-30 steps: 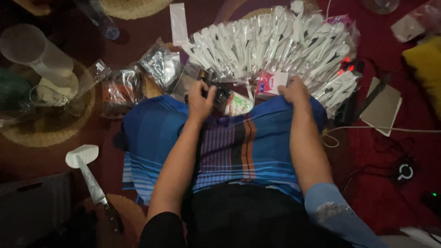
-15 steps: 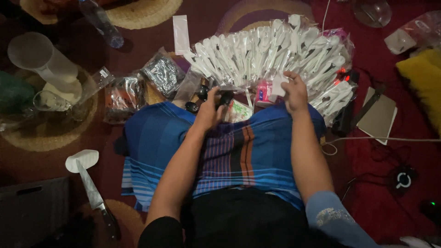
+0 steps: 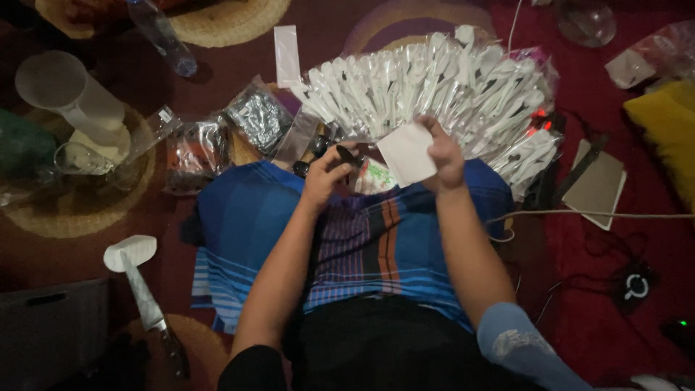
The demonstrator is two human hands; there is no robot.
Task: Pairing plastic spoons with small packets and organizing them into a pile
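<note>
Head view: just above the middle of the frame, the left hand (image 3: pixel 327 174) pinches a small dark piece (image 3: pixel 349 155) between thumb and fingertips; what the piece is cannot be told. Beside it, the right hand (image 3: pixel 441 156) is closed on a small white packet (image 3: pixel 407 153), thumb over the front, the packet tilted toward the dark piece. Both hands hover over a blue striped cloth (image 3: pixel 362 239) spread across the lap. Just beyond them, in the upper middle, a fan of white plastic spoons (image 3: pixel 434 87) in clear sleeves lies on the red carpet (image 3: pixel 594 130). To the left of the fan sit crinkled clear bags (image 3: pixel 253 119), and a clear jug (image 3: pixel 69 94) stands at the upper left on a woven mat (image 3: pixel 87 210). A knife with a white-wrapped tip (image 3: pixel 141 286) lies at the lower left.

The step in hand looks like pairing the dark piece with the white packet. The next move would seem to call for bringing the two together while keeping the packet's mouth steady and open.
</note>
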